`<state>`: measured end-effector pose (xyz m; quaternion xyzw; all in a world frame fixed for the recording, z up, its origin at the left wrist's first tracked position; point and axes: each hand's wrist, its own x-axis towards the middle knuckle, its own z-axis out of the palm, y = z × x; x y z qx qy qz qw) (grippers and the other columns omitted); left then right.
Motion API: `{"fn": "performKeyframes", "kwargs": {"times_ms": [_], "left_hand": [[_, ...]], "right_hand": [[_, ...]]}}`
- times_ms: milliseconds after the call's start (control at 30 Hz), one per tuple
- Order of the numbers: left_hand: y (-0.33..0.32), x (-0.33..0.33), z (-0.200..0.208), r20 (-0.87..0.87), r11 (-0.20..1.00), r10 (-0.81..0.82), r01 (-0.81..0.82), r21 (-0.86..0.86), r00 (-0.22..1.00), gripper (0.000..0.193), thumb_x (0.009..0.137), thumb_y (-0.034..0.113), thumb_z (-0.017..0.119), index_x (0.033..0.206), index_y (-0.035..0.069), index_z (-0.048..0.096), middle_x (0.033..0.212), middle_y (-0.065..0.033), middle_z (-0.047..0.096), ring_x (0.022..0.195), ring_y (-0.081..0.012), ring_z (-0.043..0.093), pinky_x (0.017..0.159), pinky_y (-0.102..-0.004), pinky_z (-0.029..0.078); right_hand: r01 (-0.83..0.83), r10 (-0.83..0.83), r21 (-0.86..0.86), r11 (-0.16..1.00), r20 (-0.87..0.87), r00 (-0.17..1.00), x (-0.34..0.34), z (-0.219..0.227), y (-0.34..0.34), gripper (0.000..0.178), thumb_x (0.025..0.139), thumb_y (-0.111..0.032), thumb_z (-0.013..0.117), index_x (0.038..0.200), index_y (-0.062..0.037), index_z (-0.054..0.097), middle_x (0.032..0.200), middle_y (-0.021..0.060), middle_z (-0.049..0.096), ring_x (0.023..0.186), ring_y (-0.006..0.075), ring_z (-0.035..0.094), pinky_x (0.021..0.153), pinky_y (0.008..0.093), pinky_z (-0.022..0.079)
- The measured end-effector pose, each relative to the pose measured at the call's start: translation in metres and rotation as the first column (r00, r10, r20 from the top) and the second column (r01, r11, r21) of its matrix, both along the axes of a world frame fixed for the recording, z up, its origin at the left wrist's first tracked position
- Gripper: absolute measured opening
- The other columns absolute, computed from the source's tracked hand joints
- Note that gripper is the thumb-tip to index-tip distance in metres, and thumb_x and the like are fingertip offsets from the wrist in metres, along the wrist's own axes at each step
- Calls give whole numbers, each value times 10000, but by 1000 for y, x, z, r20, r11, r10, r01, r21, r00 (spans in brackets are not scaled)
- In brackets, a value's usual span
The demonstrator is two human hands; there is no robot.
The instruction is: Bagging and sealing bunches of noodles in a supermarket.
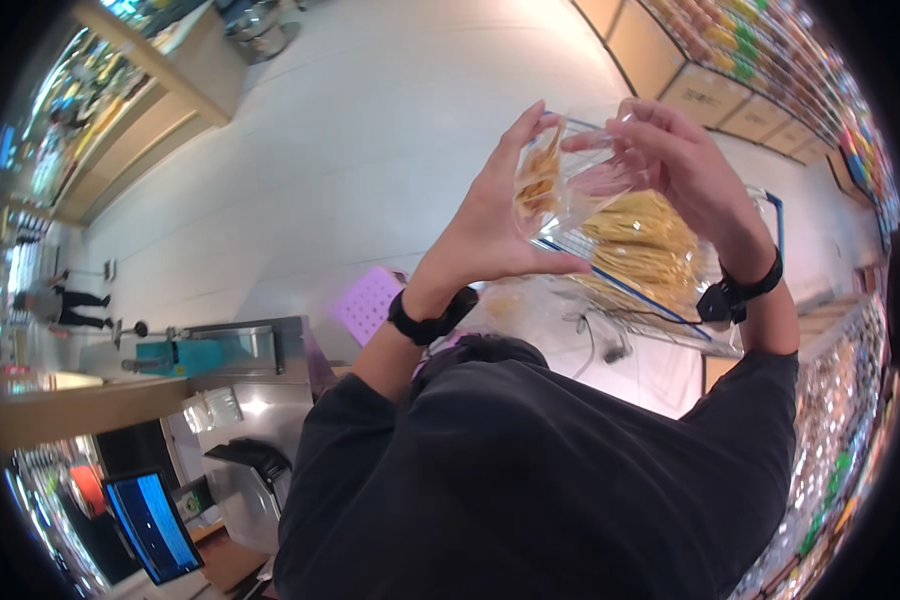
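Observation:
I hold a small clear plastic bag [560,175] with pale yellow snack pieces inside, raised in front of me. My left hand [495,225] cups its left side and bottom, thumb under the bag. My right hand [670,160] pinches the bag's top right part with its fingers. Both wrists wear black bands. Below the bag lies a clear tray [770,215] with a blue rim, full of yellow strip-shaped snacks [645,245].
A pink perforated basket [368,303] sits left of my left wrist. A metal counter with a teal sealing device [185,355] and a blue screen [155,525] stands at lower left. Stocked shelves [770,60] run along the upper right. A person [65,300] stands far left.

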<state>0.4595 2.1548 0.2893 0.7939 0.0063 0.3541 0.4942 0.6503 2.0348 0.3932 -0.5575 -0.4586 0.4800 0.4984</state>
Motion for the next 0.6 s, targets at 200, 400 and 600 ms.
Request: {"fn": "performKeyframes", "kwargs": {"times_ms": [200, 400, 600], "left_hand": [[46, -56, -2, -35, 978, 166, -169, -124, 986, 965, 620, 194, 955, 1403, 29, 414, 1322, -165, 529, 1262, -267, 536, 1058, -373, 461], [76, -143, 18, -104, 905, 424, -426, 2, 900, 377, 900, 91, 726, 1214, 11, 532, 1019, -78, 645, 990, -212, 655, 896, -307, 531], [71, -212, 36, 114, 850, 281, -192, -490, 953, 382, 1109, 346, 385, 1002, 38, 584, 925, -125, 673, 933, -238, 671, 888, -361, 547]], "right_hand": [[-166, 180, 79, 983, -228, 957, -77, -7, 59, 218, 1015, -186, 600, 945, 21, 602, 1019, 135, 677, 950, 226, 731, 912, 321, 595], [-384, 428, 210, 899, -238, 872, -135, -9, 118, 250, 1021, -208, 596, 1083, 33, 613, 1053, 113, 663, 991, 207, 706, 917, 324, 563], [-458, 370, 590, 665, 273, 888, -158, -69, 166, 562, 903, -280, 761, 1325, -22, 494, 1380, 124, 550, 1280, 219, 529, 1128, 407, 393]]}}
